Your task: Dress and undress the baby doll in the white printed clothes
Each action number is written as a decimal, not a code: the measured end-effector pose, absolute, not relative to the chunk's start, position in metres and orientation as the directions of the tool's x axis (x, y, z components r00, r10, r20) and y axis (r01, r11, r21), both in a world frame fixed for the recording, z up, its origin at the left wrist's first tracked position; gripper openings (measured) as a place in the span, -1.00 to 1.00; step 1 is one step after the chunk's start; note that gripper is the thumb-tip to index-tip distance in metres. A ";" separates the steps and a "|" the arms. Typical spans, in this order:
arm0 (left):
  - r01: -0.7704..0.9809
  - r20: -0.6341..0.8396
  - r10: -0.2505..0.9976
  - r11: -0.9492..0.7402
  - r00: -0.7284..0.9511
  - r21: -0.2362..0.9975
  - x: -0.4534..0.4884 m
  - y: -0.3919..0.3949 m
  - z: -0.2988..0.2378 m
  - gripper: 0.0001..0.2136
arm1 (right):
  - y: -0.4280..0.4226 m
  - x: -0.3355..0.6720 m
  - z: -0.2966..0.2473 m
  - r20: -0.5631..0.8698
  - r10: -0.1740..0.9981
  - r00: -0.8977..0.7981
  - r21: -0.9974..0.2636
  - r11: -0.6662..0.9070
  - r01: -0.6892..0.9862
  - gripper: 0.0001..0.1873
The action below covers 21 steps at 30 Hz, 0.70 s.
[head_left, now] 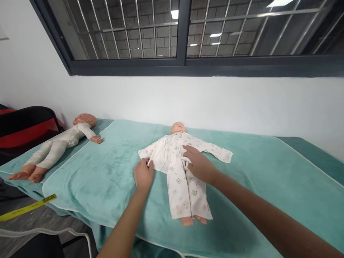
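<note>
A baby doll point(178, 127) lies on its back in a white patterned long-sleeved top point(172, 145) and matching trousers point(177, 182); its bare feet show below the hems. At the top's left edge, my left hand point(143, 174) is closed in a pinch on a thin white cloth tie, drawn out from the garment. My right hand point(200, 165) rests over the doll's middle, index finger stretched toward the chest. Its other fingers are curled around a white cloth tie point(186, 159) that loops out beside them. The palm side of both hands is hidden.
A second doll point(60, 143) in a whitish body suit lies at the left on the teal towel point(113, 179) that covers the table. Beyond it stands a black and red chair point(29, 130). A white wall point(215, 100) with a barred window rises behind.
</note>
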<state>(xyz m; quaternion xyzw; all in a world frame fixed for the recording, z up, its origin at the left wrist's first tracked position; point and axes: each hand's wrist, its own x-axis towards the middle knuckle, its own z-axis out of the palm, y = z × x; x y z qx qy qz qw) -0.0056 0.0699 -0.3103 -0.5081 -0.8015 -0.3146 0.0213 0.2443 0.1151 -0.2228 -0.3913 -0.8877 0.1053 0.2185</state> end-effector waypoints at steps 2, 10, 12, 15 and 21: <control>0.828 0.349 0.800 0.297 -0.488 0.477 -0.006 0.071 -0.311 -0.72 | 0.104 0.256 -0.234 0.371 0.761 -0.532 -0.308 0.641 0.703 -0.60; 0.832 0.363 0.797 0.288 -0.483 0.475 -0.006 0.071 -0.311 -0.74 | 0.077 0.282 -0.245 0.328 0.804 -0.495 -0.483 0.593 0.644 -0.82; 0.826 0.356 0.797 0.287 -0.487 0.486 -0.006 0.071 -0.311 -0.76 | 0.075 0.285 -0.244 0.286 0.805 -0.519 -0.524 0.585 0.619 -0.82; 0.822 0.338 0.816 0.265 -0.470 0.504 -0.005 0.070 -0.309 -0.82 | 0.077 0.287 -0.240 0.271 0.830 -0.487 -0.568 0.547 0.615 -0.80; 0.807 0.320 0.841 0.207 -0.435 0.553 -0.004 0.072 -0.309 -0.93 | 0.093 0.264 -0.218 0.303 0.843 -0.444 -0.600 0.531 0.599 -0.78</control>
